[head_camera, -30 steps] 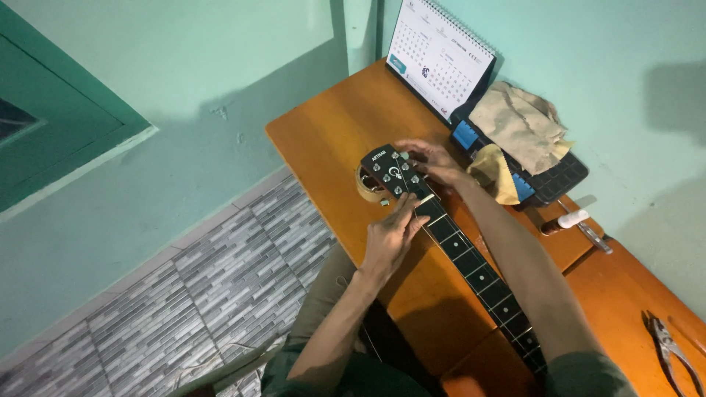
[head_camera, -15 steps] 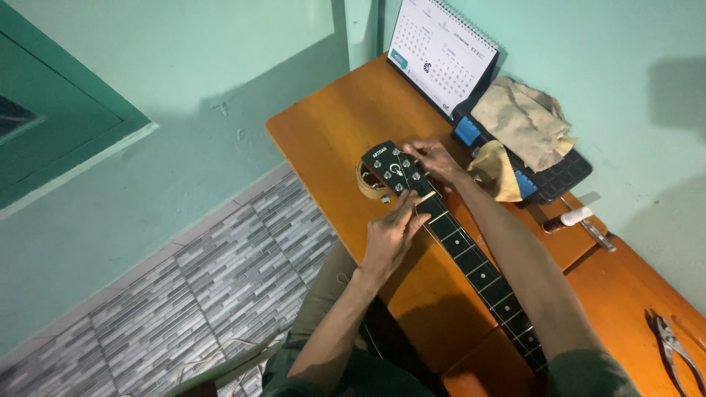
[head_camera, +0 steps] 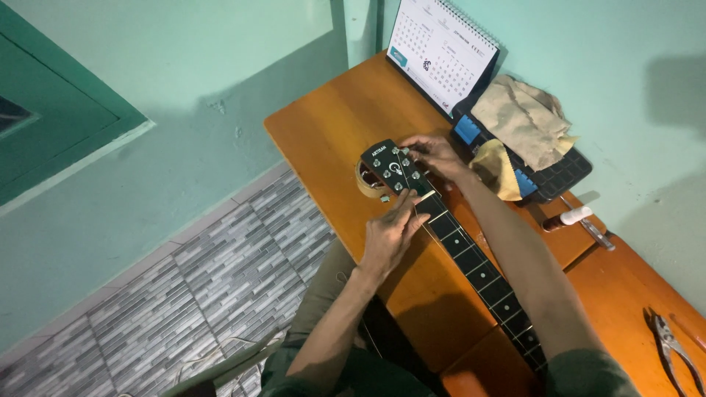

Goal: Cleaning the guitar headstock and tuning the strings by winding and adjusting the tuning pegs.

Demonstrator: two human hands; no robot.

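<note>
Hands on guitar headstock (head_camera: 393,170), left hand (head_camera: 388,237) pinching string at nut, right hand (head_camera: 434,156) gripping tuning peg, wooden table (head_camera: 331,132)

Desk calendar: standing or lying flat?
Standing. The desk calendar is propped tilted against the wall at the table's far edge.

One head-worn camera looks steeply down (from fairly close) over the wooden table (head_camera: 338,125) and tiled floor (head_camera: 147,316).

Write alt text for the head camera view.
A person's left hand touches the guitar neck near the nut while the right hand works at the black headstock, over an orange wooden table. A desk calendar, cloths and pliers lie nearby.
</note>
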